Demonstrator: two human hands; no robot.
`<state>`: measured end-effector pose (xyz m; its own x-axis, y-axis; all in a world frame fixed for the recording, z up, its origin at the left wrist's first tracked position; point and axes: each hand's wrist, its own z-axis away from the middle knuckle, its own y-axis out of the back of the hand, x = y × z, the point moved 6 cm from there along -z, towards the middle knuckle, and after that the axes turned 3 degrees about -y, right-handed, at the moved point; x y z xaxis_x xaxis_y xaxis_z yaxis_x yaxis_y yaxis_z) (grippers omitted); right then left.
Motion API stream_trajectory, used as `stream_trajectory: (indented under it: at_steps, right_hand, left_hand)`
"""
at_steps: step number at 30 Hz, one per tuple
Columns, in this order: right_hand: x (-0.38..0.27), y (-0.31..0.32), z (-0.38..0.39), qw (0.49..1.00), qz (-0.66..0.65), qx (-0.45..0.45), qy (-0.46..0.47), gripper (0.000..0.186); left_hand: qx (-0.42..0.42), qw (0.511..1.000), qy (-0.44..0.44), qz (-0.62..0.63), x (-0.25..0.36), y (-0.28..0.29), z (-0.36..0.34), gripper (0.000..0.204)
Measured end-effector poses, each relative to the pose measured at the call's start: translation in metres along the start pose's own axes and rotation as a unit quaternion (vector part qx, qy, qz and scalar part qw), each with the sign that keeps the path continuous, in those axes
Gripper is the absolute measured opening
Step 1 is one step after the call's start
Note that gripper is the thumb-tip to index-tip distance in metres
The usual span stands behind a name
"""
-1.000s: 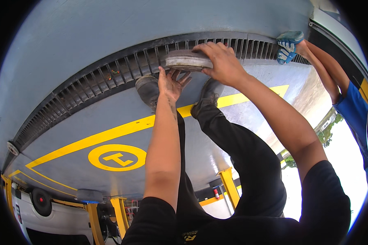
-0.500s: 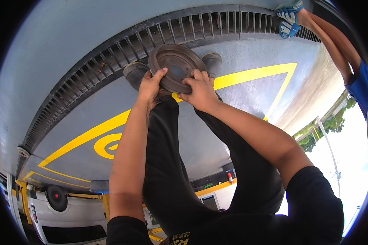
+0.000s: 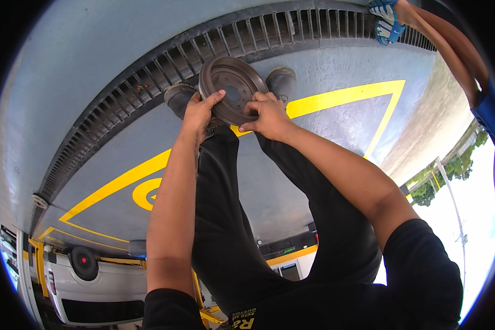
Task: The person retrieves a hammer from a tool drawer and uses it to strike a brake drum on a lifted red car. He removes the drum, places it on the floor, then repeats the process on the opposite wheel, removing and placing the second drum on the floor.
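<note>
Both my hands hold a brown, rusty brake drum (image 3: 228, 69) in front of my knees, above my dark shoes. Its hollow side, with a round centre hole and smaller holes about it, faces up toward me and a little to the right. My left hand (image 3: 202, 110) grips the left lower rim, thumb laid over the edge. At the right lower rim, my right hand (image 3: 269, 116) has its fingers curled over into the drum and the thumb outside. The undersides of the fingers are hidden by the drum.
A slotted drain grate (image 3: 242, 34) curves across the grey floor beyond my shoes. Yellow lines (image 3: 346, 98) mark the floor. Another person's legs in blue sandals (image 3: 388, 25) are at the upper right. A white vehicle (image 3: 96, 289) stands at the lower left near yellow posts.
The drum has turned and tilted slightly and shifted a little left, still in both hands. My right hand has moved slightly left with it. The view has shifted a little.
</note>
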<state>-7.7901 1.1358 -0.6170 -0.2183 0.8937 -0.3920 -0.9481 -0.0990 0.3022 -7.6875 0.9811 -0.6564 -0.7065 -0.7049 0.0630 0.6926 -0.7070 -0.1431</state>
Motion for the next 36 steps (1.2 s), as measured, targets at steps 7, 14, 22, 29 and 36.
stream_trajectory:
  at_steps: [7,14,22,29,36]
  right_hand:
    - [-0.006,0.016,0.012,0.996,-0.008,0.089,0.004,0.048]
    - [0.001,0.030,0.018,0.992,-0.018,0.128,0.007,0.051]
    - [0.001,0.031,0.006,0.998,-0.035,0.039,0.038,0.050]
    - [-0.001,0.039,0.007,0.997,-0.015,0.080,0.003,0.053]
    - [-0.008,0.076,0.007,0.989,-0.025,0.143,0.030,0.054]
  left_hand:
    - [0.006,1.000,0.002,0.014,0.007,-0.009,0.009,0.076]
    - [0.022,0.999,0.005,0.030,0.015,-0.017,0.011,0.077]
    - [0.030,0.999,0.013,0.040,0.016,-0.019,0.010,0.071]
    - [0.034,0.999,0.023,0.028,0.017,-0.016,0.005,0.070]
    - [0.033,0.998,0.033,0.051,0.027,-0.025,0.000,0.073]
